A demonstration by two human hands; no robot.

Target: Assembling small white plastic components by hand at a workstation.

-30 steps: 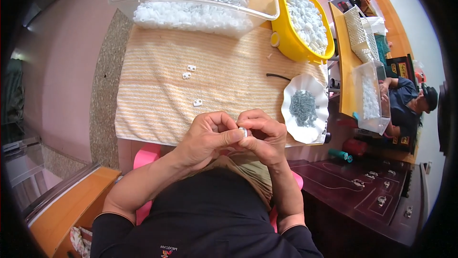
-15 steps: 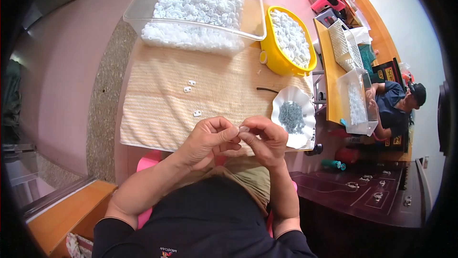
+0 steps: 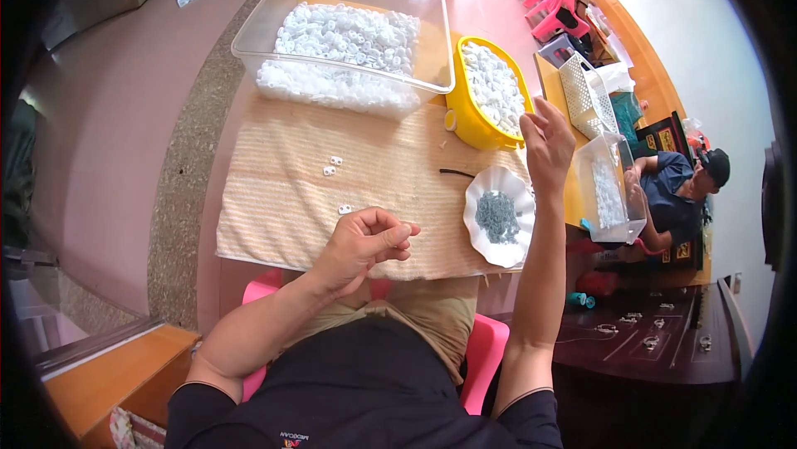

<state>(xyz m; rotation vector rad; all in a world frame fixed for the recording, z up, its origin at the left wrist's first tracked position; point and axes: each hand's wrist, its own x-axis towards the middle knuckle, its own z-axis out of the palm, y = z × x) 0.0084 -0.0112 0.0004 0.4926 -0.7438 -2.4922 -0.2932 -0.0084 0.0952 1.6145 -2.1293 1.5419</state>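
Observation:
My left hand [image 3: 371,243] hovers over the front edge of the towel-covered table, thumb and fingertips pinched together; whatever they hold is hidden. My right hand [image 3: 548,148] is raised beside the front right rim of a yellow tub [image 3: 465,127], its fingers curled in; I cannot make out anything between them. Small white plastic parts [image 3: 490,84] fill the tub. On the towel lie a few white two-holed pieces [image 3: 345,210], one of them just beyond my left hand. Left of my right forearm sits a white scalloped dish [image 3: 504,254] with small grey-blue bits [image 3: 498,217] in it.
A large clear bin [image 3: 249,46] of white parts occupies the table's far side. A thin black strip [image 3: 457,172] lies by the dish. To the right, a person [image 3: 681,183] sits at another table with a clear bin [image 3: 618,221] and a white basket [image 3: 585,100].
My right hand has left my left hand, swinging right and away from me to the yellow tub. The small pale piece between both hands no longer shows. My left hand stays pinched.

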